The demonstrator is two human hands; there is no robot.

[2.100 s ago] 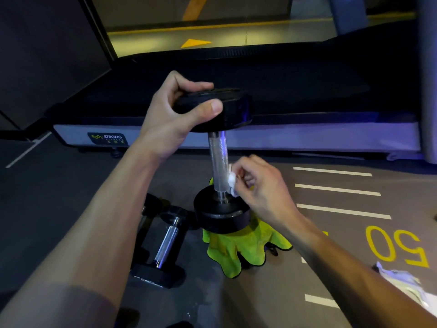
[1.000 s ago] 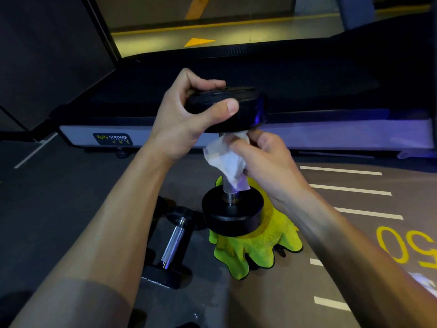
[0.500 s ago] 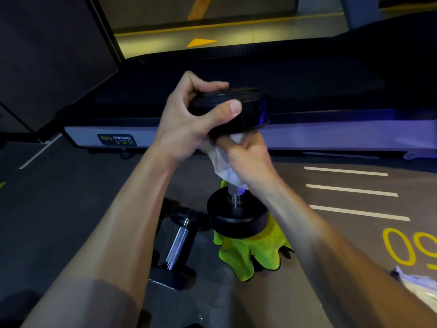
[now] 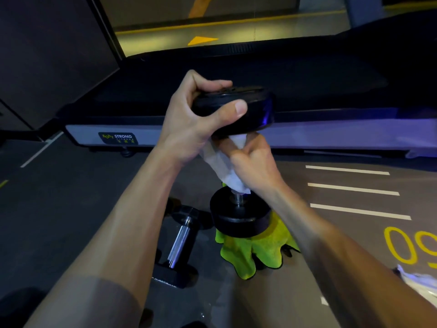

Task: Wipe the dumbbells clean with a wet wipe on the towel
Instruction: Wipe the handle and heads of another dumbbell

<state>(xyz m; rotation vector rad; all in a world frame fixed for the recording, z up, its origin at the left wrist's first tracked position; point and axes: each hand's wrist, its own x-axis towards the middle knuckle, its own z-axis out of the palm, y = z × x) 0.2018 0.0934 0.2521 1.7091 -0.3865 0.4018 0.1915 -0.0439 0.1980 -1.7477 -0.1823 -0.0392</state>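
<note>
On the yellow-green towel (image 4: pixel 250 254) stands a black dumbbell (image 4: pixel 240 215), upright on its lower head, and everything else is best placed from that towel. Directly above it, the left hand (image 4: pixel 189 124) grips the upper head of the dumbbell, thumb across the near rim and fingers (image 4: pixel 212 85) curled over the top. Just below that head, the right hand (image 4: pixel 254 164) holds a white wet wipe (image 4: pixel 227 169) wrapped around the metal handle, its fingers closed tight around wipe and bar together; a tail of the wipe hangs down to just above the lower head. Left of the towel, a second dumbbell (image 4: pixel 181 240) lies on its side on the dark floor, off the cloth. Behind the towel runs the base of a treadmill (image 4: pixel 118 138). Right of the towel, at the frame edge, some white packaging (image 4: pixel 418 280) lies on the floor.

The wiping appears to be on the handle of the first dumbbell, with the second likely yet to be done. The main risk is balance: the towel is rumpled and soft, so a strong twist or downward rub could rock the lower head off the cloth onto the floor. A wet bar could also let the right hand slip, and if the left grip loosens the weight may topple toward the second dumbbell.
</note>
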